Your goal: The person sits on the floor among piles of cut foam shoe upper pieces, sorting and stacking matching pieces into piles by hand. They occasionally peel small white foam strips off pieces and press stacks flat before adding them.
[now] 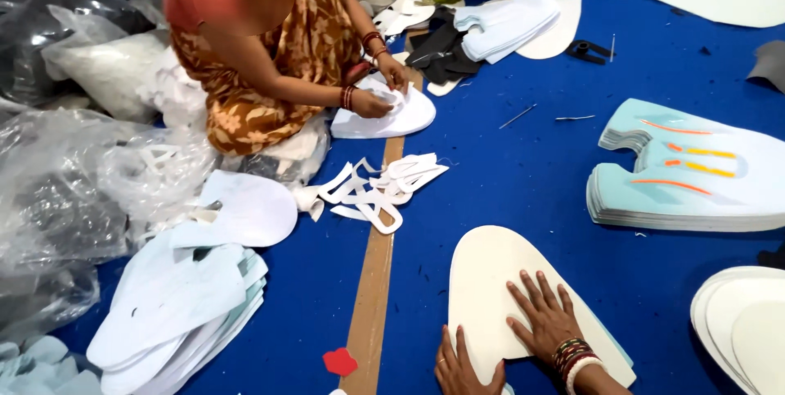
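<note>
A cream foam cut-out (491, 276), rounded at the top, lies on the blue floor in front of me. My right hand (544, 313) rests flat on it with fingers spread, bangles at the wrist. At the cut-out's lower left edge sits my left hand (458, 366), fingers apart and partly cut off by the frame. Neither hand holds anything.
A person in an orange dress (270, 60) sits opposite, handling a white cut-out (384, 117). White scraps (376, 190) lie on a cardboard strip (372, 297). Stacks of pale blue sheets (687, 166), (180, 313) flank me. Plastic bags (65, 199) fill the left.
</note>
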